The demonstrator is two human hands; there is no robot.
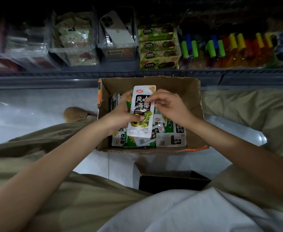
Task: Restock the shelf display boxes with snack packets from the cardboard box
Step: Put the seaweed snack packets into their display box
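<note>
Left hand (120,115) and right hand (171,106) grip one packet (141,106) (over box (185,91)).

The cardboard box (184,94) is showing matt board with rough, torn rims. Inside it, snack packets (169,141) are gleaming, glossy plastic film. Beyond it, clear plastic display boxes (73,56) are glinting; beneath, smooth floor tiles (28,111) are shining.

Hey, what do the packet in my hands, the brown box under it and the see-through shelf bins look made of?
The snack packet: glossy plastic film, probably; it shines and shows flat sealed edges.
The cardboard box: matte brown card, with ragged torn rims.
The shelf bins: clear rigid plastic, apparently; contents show through their walls.
</note>
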